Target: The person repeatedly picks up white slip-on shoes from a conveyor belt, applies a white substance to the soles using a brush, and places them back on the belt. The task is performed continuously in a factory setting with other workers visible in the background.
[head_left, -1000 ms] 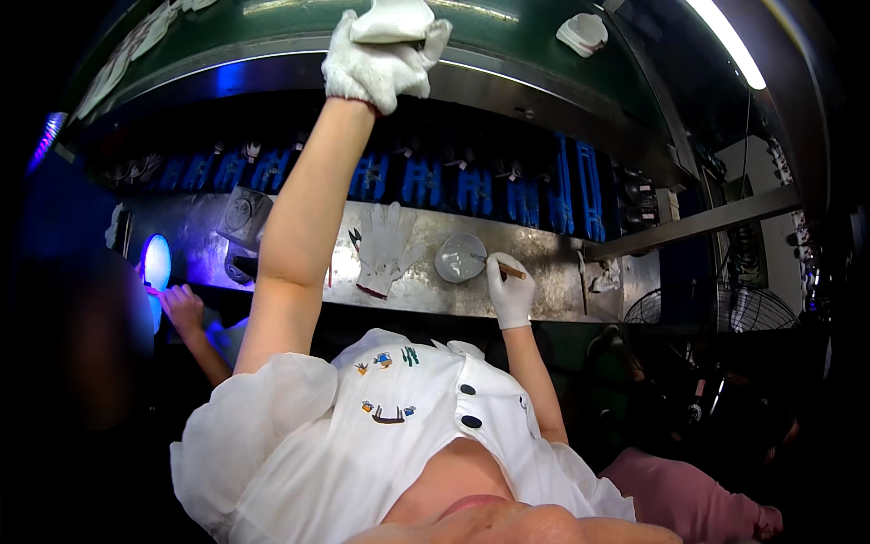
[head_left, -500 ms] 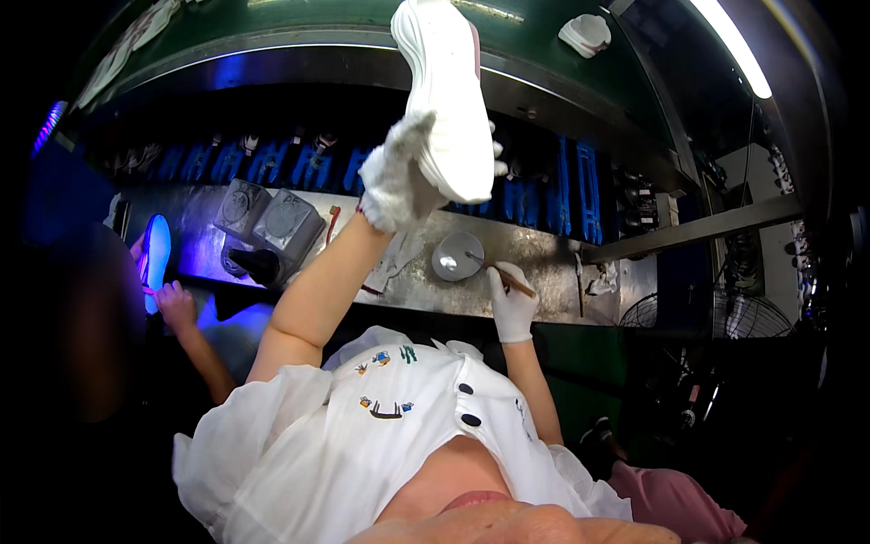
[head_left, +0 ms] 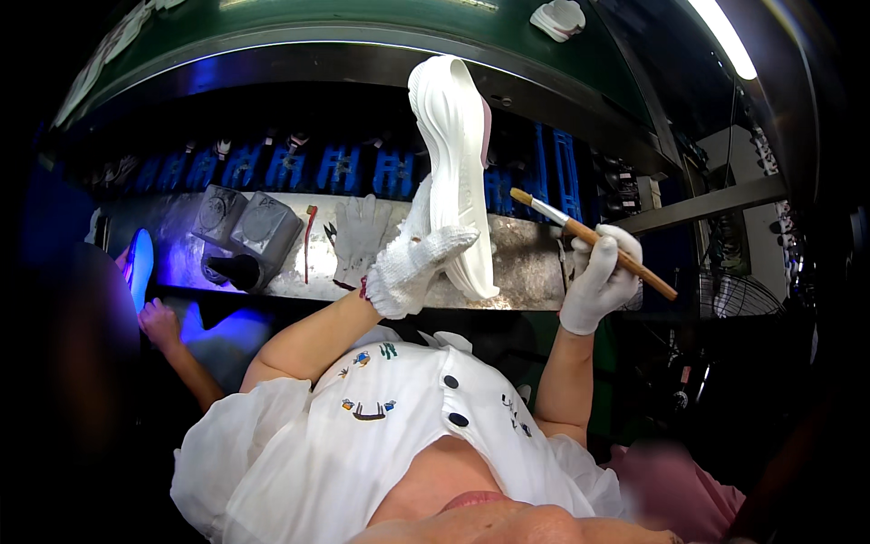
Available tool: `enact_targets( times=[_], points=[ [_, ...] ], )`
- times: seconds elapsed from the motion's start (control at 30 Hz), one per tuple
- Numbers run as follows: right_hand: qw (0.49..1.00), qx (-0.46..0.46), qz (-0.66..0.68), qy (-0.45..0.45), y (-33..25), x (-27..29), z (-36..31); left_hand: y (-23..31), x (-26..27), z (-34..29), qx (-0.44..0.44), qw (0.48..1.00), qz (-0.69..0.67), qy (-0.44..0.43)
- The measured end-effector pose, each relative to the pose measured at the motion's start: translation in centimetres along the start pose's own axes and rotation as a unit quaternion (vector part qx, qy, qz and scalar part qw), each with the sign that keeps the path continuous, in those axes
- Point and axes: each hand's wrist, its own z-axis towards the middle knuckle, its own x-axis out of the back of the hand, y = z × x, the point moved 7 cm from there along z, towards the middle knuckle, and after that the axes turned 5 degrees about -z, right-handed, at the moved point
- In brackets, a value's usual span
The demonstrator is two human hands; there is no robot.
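My left hand (head_left: 410, 274), in a white knit glove, is closed round the lower part of a thick white shoe sole (head_left: 453, 154). The sole is held up lengthwise above the bench, its grooved sidewall showing and a pinkish strip along its right edge. To the right, my gloved right hand (head_left: 600, 286) grips the wooden handle of a paintbrush (head_left: 589, 238). The brush slants, bristles up and left, pointing toward the sole but apart from it. The white bowl seen earlier is hidden behind the sole and my left hand.
On the metal bench (head_left: 530, 258) lie a spare white glove (head_left: 361, 238), a red toothbrush (head_left: 308, 249), grey square containers (head_left: 268, 223) and a black-nozzled bottle (head_left: 239, 270). A green conveyor (head_left: 362, 23) runs behind. At left, a co-worker's hand (head_left: 161, 325) works beside a blue-lit sole (head_left: 140, 263).
The sole has come down and nearer, turned from its underside to its sidewall. My right hand has risen rightward from the bowl, lifting the brush into full view.
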Motion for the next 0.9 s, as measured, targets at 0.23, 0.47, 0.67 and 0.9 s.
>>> enact_targets(
  times=[0.23, 0.47, 0.67, 0.9],
  points=[
    [0.993, 0.082, -0.033, -0.079, -4.1, -2.2, 2.2, -1.0, -1.5, -1.3, 0.031, 0.999, 0.035, -0.003],
    [0.992, 0.077, -0.047, -0.085, -3.3, -2.8, 2.6, -1.2, -1.7, -1.9, 0.057, 0.998, 0.036, 0.004],
    [0.990, 0.070, -0.075, -0.092, -3.7, -2.6, 4.1, -2.0, -2.0, -2.6, 0.095, 0.995, 0.024, 0.012],
    [0.989, 0.102, -0.079, -0.069, -4.6, -2.9, 6.5, -2.8, -2.5, -3.0, 0.123, 0.992, 0.030, -0.014]
  ],
)
